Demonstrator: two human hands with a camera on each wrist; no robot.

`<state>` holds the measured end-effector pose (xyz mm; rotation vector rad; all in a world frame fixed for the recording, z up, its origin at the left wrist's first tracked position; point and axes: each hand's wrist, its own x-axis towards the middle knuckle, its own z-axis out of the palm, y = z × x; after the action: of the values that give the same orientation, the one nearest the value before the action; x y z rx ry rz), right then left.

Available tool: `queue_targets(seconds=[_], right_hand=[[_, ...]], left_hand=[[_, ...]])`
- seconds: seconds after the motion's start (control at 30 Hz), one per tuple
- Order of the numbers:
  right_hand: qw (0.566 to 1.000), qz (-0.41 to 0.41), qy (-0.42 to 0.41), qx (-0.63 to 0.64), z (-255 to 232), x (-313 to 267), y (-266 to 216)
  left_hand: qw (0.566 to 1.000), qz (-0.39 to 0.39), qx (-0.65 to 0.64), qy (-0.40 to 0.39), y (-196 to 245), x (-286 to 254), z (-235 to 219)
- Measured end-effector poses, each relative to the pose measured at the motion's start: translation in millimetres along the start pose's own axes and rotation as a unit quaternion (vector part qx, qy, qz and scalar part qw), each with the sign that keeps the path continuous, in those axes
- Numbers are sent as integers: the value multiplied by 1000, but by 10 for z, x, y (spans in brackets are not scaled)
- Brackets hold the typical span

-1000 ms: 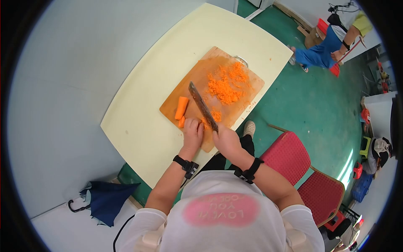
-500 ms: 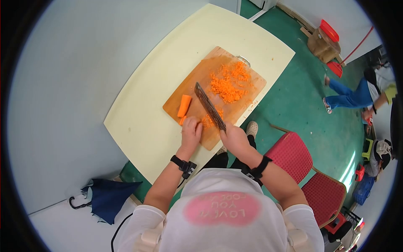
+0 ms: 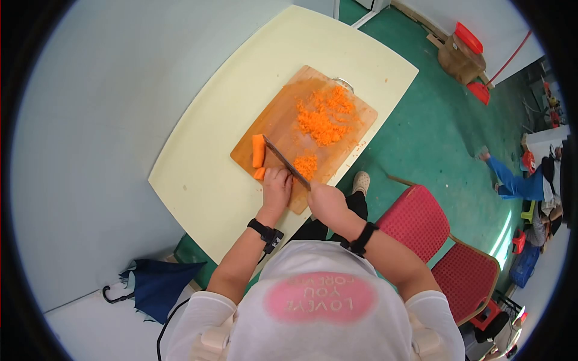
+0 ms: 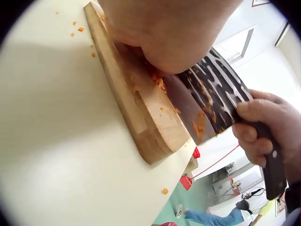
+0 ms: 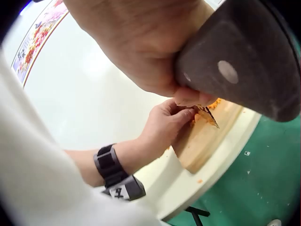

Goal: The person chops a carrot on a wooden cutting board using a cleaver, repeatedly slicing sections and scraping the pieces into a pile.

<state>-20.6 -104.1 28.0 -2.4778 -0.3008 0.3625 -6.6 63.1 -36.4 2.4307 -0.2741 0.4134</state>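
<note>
My right hand (image 3: 328, 204) grips the black handle of a cleaver (image 4: 211, 89), whose dimpled blade has orange bits stuck to it. The blade slants over the wooden cutting board (image 3: 277, 114), close beside my left fingers, its far end beside a thick carrot chunk (image 3: 258, 151). My left hand (image 3: 277, 189) is bent at the board's near left part, thumb and fingertips holding a carrot piece (image 5: 193, 121) mostly hidden by them. A smaller carrot piece (image 3: 259, 174) lies just beyond those fingers. Right of the blade sits a small minced carrot heap (image 3: 305, 164); a larger heap (image 3: 325, 123) spreads farther back.
The board lies on a cream table (image 3: 205, 138) against a grey wall, its metal handle (image 3: 344, 83) at the far end. Carrot crumbs (image 4: 81, 29) dot the tabletop. Red chairs (image 3: 412, 222) stand to the right, a blue umbrella (image 3: 159, 289) at lower left. A person (image 3: 521, 180) is at far right.
The cleaver swung left and turned more edge-on, coming beside my left fingers and the carrot chunk. My left hand stays at nearly the same spot. The person behind moved across the floor to the right.
</note>
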Motion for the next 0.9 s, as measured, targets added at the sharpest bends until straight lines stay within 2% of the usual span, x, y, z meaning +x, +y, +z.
queue_targets(seconds=[0.1,0.17,0.3,0.4,0.43,0.47,0.53,0.57,0.63,0.67,0.73,0.9], right_hand=[[999,-32,15,4,-54,47,3],[999,-34,4,6,-142,-15,38],[999,-41,-21,-8,-255,-189,105],[998,-43,-38,-11,-334,-264,124],[998,-49,-39,-9,-336,-251,138],[998,-46,-27,-13,-323,-252,148],[999,-30,-33,2,-311,-270,168],[999,-35,-35,2,-315,-262,163],[998,-42,-36,-17,-355,-248,179],[998,-40,-38,-20,-375,-250,204],[998,-63,-23,-11,-392,-253,238],[992,-93,-47,-75,-434,-332,254]], left_hand=[[999,-35,-19,-20,-15,-24,-85],[996,-60,-61,15,16,-88,-135],[995,-67,-69,32,62,-145,-197],[995,-87,-56,0,3,-171,-291],[993,-44,20,103,-40,-91,-404],[975,0,98,201,-123,-24,-519],[949,-145,169,224,-712,82,-410],[947,-148,172,227,-858,137,-431],[954,-273,-21,126,-982,271,-447],[953,-275,-24,125,-1001,281,-419],[959,-260,67,85,-947,291,-448],[949,-292,31,119,-913,295,-479]])
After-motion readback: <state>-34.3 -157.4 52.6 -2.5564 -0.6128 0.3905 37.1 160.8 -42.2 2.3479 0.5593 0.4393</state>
